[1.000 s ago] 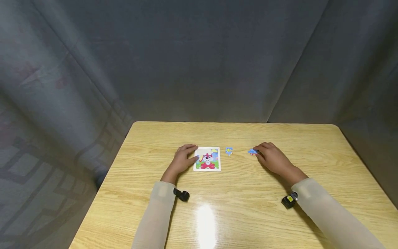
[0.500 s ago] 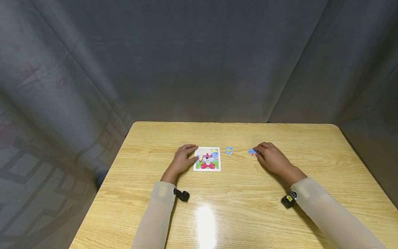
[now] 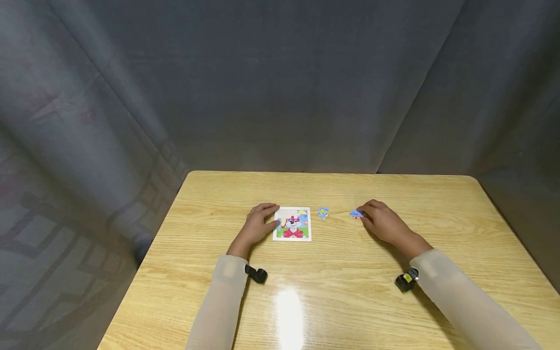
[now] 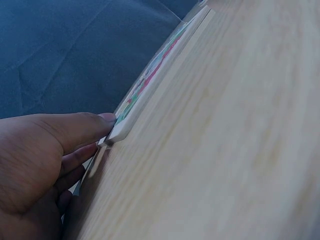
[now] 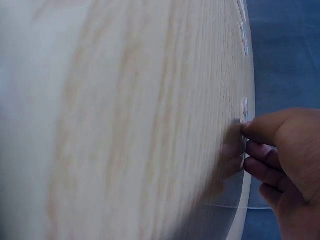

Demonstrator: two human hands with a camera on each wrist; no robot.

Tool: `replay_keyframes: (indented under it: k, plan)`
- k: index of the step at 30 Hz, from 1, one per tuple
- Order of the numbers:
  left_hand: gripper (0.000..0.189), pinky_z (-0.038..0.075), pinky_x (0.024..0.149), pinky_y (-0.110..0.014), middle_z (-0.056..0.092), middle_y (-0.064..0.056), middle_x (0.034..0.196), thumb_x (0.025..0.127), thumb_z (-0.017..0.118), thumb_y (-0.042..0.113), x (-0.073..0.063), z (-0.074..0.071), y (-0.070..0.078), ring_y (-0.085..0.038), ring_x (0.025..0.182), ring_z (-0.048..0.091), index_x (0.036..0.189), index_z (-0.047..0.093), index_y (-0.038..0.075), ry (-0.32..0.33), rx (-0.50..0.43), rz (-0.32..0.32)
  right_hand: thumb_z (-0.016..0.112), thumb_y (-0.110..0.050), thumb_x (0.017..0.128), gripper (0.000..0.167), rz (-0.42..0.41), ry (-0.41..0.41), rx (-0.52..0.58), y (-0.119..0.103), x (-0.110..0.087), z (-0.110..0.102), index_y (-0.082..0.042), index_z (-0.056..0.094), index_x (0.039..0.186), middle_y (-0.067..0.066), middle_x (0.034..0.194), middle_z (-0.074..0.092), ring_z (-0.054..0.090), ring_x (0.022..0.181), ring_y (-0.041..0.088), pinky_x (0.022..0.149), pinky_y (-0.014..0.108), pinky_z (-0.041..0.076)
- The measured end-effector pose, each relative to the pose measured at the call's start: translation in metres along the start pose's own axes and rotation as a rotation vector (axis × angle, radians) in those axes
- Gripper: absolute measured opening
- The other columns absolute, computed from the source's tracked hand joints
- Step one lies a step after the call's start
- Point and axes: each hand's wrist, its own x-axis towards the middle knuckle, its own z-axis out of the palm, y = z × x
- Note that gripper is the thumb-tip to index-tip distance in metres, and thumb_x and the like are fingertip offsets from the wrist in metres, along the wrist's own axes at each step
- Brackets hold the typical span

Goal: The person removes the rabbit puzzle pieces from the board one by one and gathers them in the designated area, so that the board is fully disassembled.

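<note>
In the head view a square jigsaw puzzle in a white frame lies on the table, showing a red and white cartoon animal. A pale bare patch shows at its upper left. My left hand rests at its left edge, thumb and forefinger touching the frame with the fingers relaxed. To the right, my right hand pinches a blue and red puzzle piece between thumb and fingers, at the tabletop. Between the hands lies a loose blue puzzle piece with a yellow figure. In the right wrist view the fingertips partly hide the pinched piece.
The wooden table has rounded far corners, and a grey curtain hangs behind it and along the sides. A black wrist camera is strapped to the left wrist, another black camera to the right one.
</note>
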Motion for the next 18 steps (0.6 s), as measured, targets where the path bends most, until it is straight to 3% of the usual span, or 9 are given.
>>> replay_keyframes:
  k: [12, 18]
  plan:
    - [0.052, 0.025, 0.112, -0.050, 0.045, -0.003, 0.145, 0.094, 0.067, 0.029, 0.0008, 0.0004, -0.0020, -0.028, 0.138, 0.032, 0.142, 0.053, 0.016, 0.004, -0.002, 0.009, 0.059, -0.016, 0.097, 0.038, 0.000, -0.005, 0.074, 0.0055, 0.0013, 0.0013, 0.003, 0.058, 0.129, 0.020, 0.120, 0.058, 0.056, 0.111, 0.039, 0.092, 0.056, 0.045]
    - [0.052, 0.025, 0.111, -0.051, 0.045, -0.004, 0.145, 0.093, 0.068, 0.028, -0.0007, 0.0005, -0.0024, -0.029, 0.138, 0.031, 0.142, 0.053, 0.016, 0.008, -0.017, 0.011, 0.059, -0.017, 0.097, 0.039, 0.016, 0.062, 0.141, 0.0009, 0.0037, 0.0016, 0.000, 0.057, 0.132, 0.018, 0.125, 0.056, 0.051, 0.117, 0.039, 0.096, 0.057, 0.042]
